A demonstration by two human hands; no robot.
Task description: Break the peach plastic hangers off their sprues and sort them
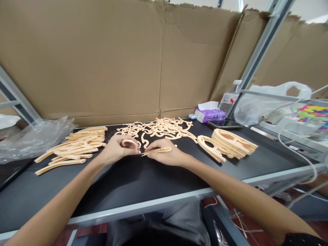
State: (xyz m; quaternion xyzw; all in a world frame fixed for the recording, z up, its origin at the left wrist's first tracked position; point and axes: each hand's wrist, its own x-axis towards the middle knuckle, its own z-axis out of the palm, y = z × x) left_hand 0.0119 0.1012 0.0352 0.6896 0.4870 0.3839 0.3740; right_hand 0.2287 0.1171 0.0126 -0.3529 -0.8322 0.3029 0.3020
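Over the black tabletop, my left hand (120,147) is closed around a cream-coloured curved hanger hook (130,141). My right hand (165,152) grips a slim cream hanger arm (160,150), seen nearly edge-on. The fingertips of both hands are close together, with the two parts almost meeting; whether they touch I cannot tell. Just behind the hands, a loose S-shaped hook (145,140) lies apart from a spread heap of similar hooks (166,127).
Long hanger arms (77,143) are piled at left, beside crumpled clear plastic (38,136). To the right stand grouped hanger body pieces (232,143). Behind them are a phone (225,123), a purple tissue pack (208,114) and a bottle (229,99). A cardboard wall (102,61) closes the back.
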